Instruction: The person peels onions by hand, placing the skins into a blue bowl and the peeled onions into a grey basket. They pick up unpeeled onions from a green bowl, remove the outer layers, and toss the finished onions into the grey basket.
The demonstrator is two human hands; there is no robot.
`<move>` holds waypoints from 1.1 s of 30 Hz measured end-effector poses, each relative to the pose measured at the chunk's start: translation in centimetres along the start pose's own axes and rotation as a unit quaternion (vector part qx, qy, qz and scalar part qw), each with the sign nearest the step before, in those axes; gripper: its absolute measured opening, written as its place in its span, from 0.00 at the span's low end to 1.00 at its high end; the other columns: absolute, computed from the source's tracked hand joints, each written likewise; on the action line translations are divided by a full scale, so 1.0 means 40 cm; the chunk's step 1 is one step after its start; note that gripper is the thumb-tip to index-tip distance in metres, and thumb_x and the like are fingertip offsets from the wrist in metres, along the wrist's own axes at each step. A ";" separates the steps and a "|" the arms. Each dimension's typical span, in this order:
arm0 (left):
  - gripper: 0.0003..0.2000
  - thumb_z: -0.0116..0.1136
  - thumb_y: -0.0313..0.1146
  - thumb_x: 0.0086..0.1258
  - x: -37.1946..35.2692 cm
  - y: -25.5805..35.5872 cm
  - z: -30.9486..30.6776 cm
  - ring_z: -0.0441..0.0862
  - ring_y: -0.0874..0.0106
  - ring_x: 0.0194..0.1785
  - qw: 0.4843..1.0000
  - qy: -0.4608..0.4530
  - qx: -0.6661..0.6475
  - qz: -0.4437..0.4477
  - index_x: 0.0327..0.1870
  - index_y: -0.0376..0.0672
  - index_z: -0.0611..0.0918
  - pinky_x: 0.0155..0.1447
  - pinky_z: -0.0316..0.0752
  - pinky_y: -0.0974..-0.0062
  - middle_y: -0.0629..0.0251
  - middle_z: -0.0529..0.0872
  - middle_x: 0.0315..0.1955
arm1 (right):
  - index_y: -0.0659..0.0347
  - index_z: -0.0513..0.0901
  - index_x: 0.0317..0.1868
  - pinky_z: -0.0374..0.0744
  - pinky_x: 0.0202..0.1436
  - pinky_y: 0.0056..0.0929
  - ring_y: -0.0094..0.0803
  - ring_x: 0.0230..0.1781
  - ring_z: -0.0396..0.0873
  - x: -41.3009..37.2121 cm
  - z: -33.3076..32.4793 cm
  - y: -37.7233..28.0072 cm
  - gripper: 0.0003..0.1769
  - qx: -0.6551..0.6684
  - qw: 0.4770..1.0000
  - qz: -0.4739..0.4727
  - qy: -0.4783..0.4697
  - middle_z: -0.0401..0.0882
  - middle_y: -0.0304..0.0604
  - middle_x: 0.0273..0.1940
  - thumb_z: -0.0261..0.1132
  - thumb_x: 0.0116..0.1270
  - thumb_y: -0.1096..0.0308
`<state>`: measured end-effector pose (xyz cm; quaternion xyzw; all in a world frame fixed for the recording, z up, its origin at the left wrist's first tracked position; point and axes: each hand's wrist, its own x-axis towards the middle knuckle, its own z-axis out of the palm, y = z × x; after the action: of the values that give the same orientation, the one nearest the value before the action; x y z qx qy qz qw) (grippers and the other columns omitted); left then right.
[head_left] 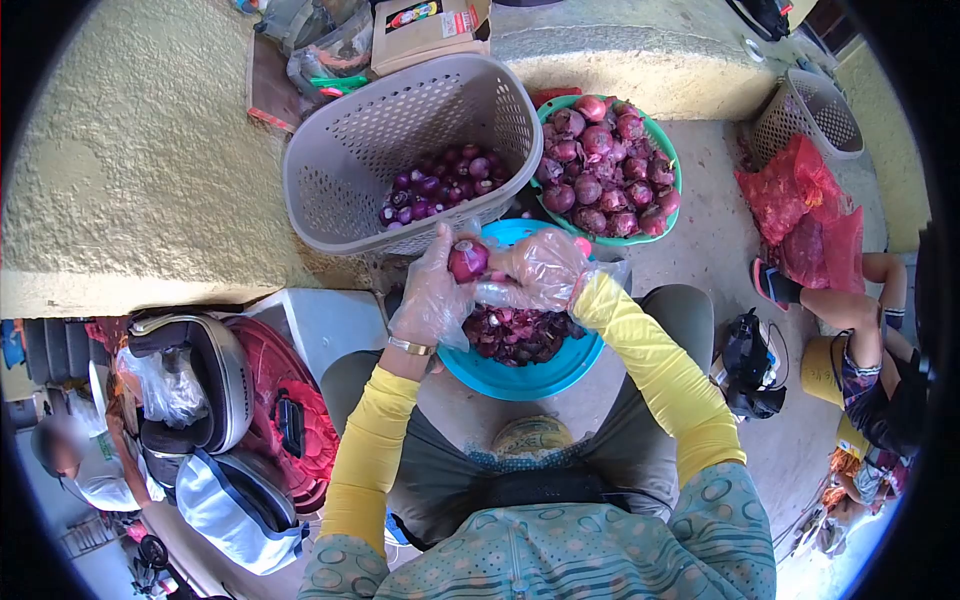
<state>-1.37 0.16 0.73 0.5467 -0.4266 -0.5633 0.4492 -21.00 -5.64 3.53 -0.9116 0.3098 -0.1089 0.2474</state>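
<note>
My left hand, in a clear plastic glove, is closed around a red onion with smooth, shiny skin. Close against the onion's right side is my right hand, also gloved, with its fingers curled together; what they grip is hidden. Both hands are above a blue basin that holds dark red onion skins. Beyond them, a tall grey perforated basket contains peeled purple onions. To its right, a green basin is heaped with unpeeled red onions.
A cardboard box sits behind the grey basket. At right are red mesh sacks, another grey basket, a black bag and a seated person's leg. Helmets and a red basin lie at left.
</note>
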 end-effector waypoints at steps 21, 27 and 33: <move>0.33 0.43 0.58 0.84 0.006 0.057 -0.006 0.85 0.42 0.57 0.881 0.074 -0.421 -0.202 0.63 0.28 0.73 0.66 0.82 0.47 0.35 0.81 0.57 | 0.54 0.89 0.37 0.81 0.34 0.44 0.50 0.29 0.85 0.010 0.015 0.004 0.30 0.073 0.991 0.014 0.111 0.86 0.48 0.29 0.77 0.53 0.35; 0.32 0.44 0.57 0.84 0.004 0.060 0.017 0.85 0.42 0.57 0.858 0.060 -0.452 -0.235 0.61 0.28 0.73 0.65 0.83 0.46 0.36 0.82 0.56 | 0.56 0.84 0.32 0.80 0.33 0.45 0.52 0.29 0.85 0.009 0.011 0.003 0.30 0.029 0.988 0.022 0.152 0.85 0.48 0.28 0.78 0.52 0.36; 0.30 0.45 0.55 0.84 0.006 0.029 -0.004 0.87 0.50 0.54 0.882 0.016 -0.413 -0.228 0.60 0.29 0.74 0.59 0.87 0.53 0.41 0.83 0.54 | 0.56 0.83 0.31 0.79 0.32 0.46 0.54 0.29 0.83 0.010 0.010 -0.005 0.32 0.050 0.986 0.036 0.156 0.84 0.49 0.27 0.78 0.51 0.34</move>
<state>-1.16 -0.33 1.80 0.4027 -0.0120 -0.7667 0.4998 -20.45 -5.61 3.30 -0.8582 0.3711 -0.2564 0.2452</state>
